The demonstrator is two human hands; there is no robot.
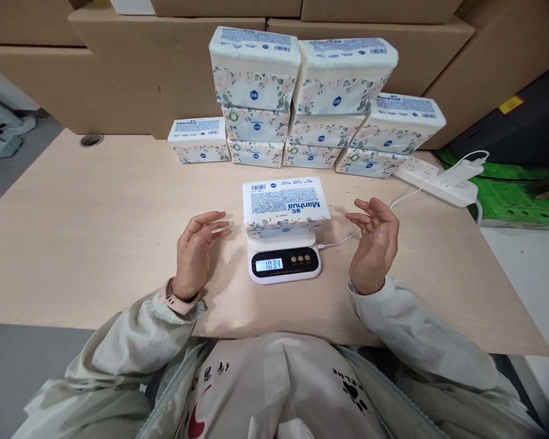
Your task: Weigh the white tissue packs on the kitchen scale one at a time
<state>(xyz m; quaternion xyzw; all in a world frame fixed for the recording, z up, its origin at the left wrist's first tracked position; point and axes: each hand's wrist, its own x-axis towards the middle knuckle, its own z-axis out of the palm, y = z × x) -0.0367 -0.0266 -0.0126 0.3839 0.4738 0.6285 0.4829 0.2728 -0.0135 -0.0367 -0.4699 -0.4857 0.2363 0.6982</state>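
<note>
A floral pack of tissues lies on a white digital kitchen scale, whose lit display reads 103.4. My left hand is held to the left of the pack, fingers apart and pointing inward, touching nothing. On the other side, my right hand is raised with its palm turned in and its fingers spread, also clear of the pack. Behind the scale, several more tissue packs stand stacked in columns of different heights.
Cardboard boxes form a wall along the table's back edge. A white power strip sits at the back right, with a cable running to the scale. A round cable hole is at the back left of the wooden table. A green crate stands beyond.
</note>
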